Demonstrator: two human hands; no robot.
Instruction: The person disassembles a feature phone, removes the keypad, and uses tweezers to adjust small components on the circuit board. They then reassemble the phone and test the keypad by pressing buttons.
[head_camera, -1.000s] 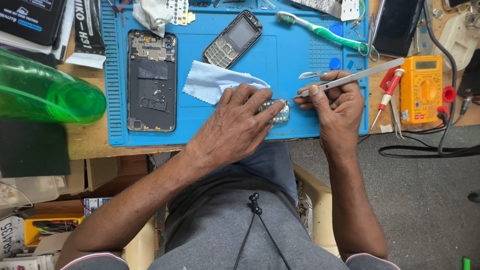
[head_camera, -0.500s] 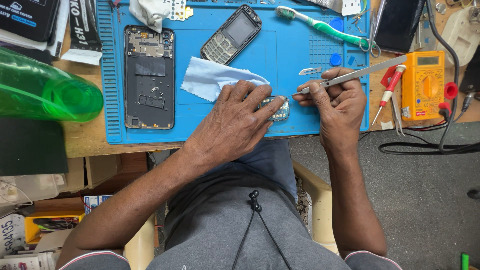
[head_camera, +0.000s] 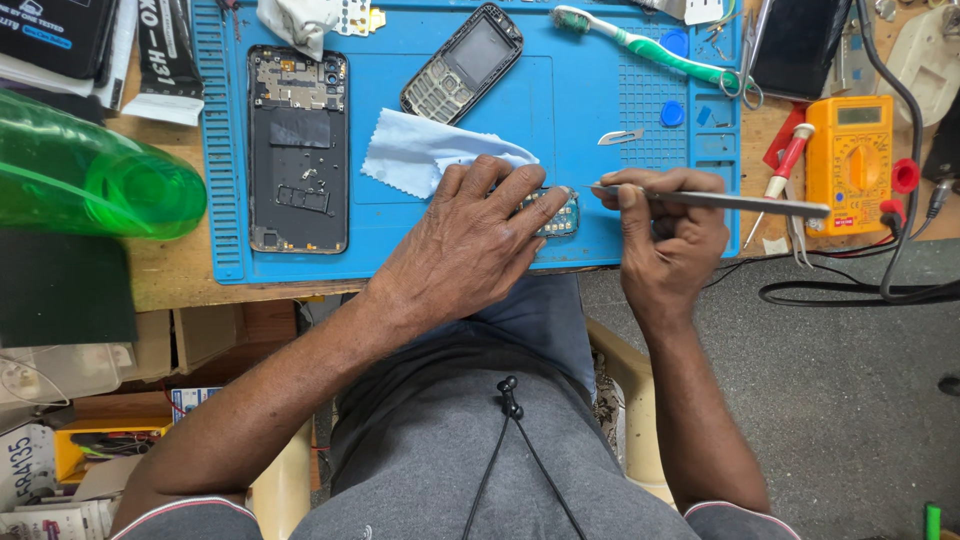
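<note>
While our left hand (head_camera: 470, 240) pins the keypad board (head_camera: 556, 212) under spread fingertips, our right hand (head_camera: 668, 232), at its 3 o'clock, pinches tweezers (head_camera: 720, 201).

**Bench Items Not in Use**

A blue work mat (head_camera: 600, 120) carries an opened smartphone back (head_camera: 298, 150), a keypad phone (head_camera: 462, 63), a pale blue cloth (head_camera: 420, 155), a green toothbrush (head_camera: 650, 45) and a loose blade (head_camera: 620, 136). A green bottle (head_camera: 90, 175) lies left of the mat. An orange multimeter (head_camera: 848, 160) and red-handled screwdriver (head_camera: 788, 165) lie right.

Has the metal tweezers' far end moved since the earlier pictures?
Yes. The tweezers have swung down to level; their far end now points below the yellow meter's dial.
</note>
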